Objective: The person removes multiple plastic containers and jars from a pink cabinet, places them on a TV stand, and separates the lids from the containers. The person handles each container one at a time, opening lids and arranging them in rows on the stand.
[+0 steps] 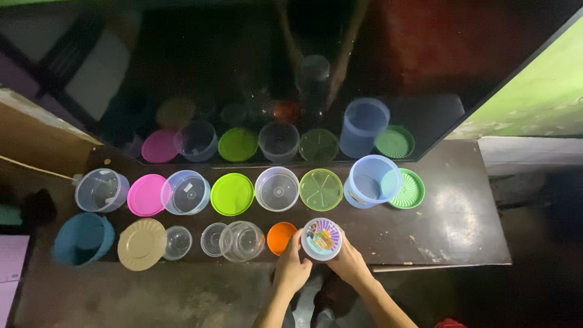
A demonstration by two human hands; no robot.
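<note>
**Both hands on a printed-lid container at the shelf's front edge**

Left hand [293, 267] and right hand [347, 262] both wrapped around one small round container [321, 239] with a colourful printed lid, one hand per side, fingers curled against its wall. Grip closed on it from both sides. Container sits at the near edge of the dark shelf [461, 225], front row, right end of the line-up; can't tell if it rests on the surface or is lifted slightly.

Just left of it, touching or nearly so: orange lid [279, 235]. Next left, a clear jar on its side [242, 241], then a small clear cup [212, 239], another small clear cup [178, 242], a beige ribbed lid [141, 243], and a blue tub [83, 238] at the far left.

Back row, left to right: clear tub [101, 190], pink lid [146, 195], clear tub with lid inside [186, 192], lime green lid [232, 194], clear round container [277, 189], translucent yellow-green lid [320, 189], tall light-blue tub [372, 181], green ribbed lid [409, 189] tucked partly behind the blue tub.

Mirror [243, 73] stands against the back of the shelf, reflecting the back row and both forearms. Green wall [540, 97] at right. Lighting dim, room around is dark.
</note>
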